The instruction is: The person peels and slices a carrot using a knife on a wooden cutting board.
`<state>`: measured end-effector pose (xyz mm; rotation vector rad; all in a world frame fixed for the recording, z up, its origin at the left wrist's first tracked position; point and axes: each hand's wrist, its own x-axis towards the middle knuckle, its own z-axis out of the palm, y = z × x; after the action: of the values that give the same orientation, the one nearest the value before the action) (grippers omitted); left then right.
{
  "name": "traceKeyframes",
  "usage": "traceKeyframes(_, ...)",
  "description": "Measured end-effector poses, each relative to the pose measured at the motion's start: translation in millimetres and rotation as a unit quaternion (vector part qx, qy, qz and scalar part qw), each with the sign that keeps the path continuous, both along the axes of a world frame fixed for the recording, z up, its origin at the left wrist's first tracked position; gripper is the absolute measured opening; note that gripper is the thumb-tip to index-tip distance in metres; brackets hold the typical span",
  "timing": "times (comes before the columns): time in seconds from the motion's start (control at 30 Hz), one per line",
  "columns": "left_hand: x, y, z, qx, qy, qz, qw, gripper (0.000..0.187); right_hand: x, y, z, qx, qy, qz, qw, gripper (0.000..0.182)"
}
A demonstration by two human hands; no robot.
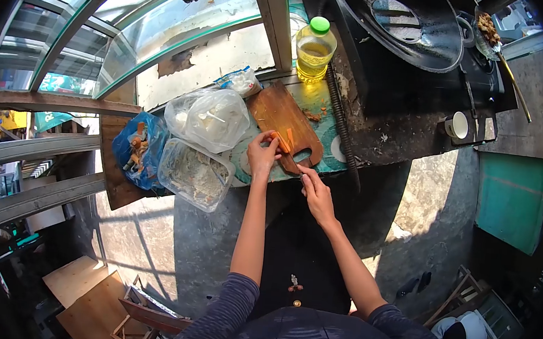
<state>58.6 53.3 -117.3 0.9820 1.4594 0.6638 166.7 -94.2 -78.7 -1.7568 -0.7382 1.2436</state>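
Note:
On the wooden chopping board (275,108) lie orange carrot pieces (289,134), near its handle end. My left hand (264,154) is closed on the carrot, fingertips pressing it to the board. My right hand (317,198) is closed at the board's near edge around what looks like a knife (301,176); only a small dark bit shows and the blade is hard to make out. Left of the board are a clear plastic bag (214,120) with white contents, a clear plastic tub (195,174) with whitish residue, and a blue bag (132,157) holding peelings.
A bottle of yellow oil (315,52) with a green cap stands behind the board. To the right is a black stove (414,85) with a large wok (407,26), a ladle of food (489,32) and a paper cup (457,126). A window frame (271,21) rises at the back.

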Motion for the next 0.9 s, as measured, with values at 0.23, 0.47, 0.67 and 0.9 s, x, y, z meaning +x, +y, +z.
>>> traceKeyframes(0.23, 0, -6, -5, 0.028, -0.010, 0.007, 1.000, 0.029, -1, -3, -8, -0.006, -0.027, 0.019, 0.999, 0.030)
traceKeyframes(0.47, 1, -4, -14, 0.039, 0.012, -0.001, 0.999, 0.028, -6, -4, -16, 0.032, -0.207, 0.052, 0.976, 0.031)
traceKeyframes(0.67, 11, -2, -2, 0.062, 0.086, -0.020, 0.994, 0.026, -4, 6, -35, 0.022, 0.007, 0.016, 1.000, 0.032)
traceKeyframes(0.9, 5, -3, -4, 0.052, 0.054, -0.007, 0.997, 0.026, -15, 10, -30, 0.037, -0.002, 0.007, 0.999, 0.033)
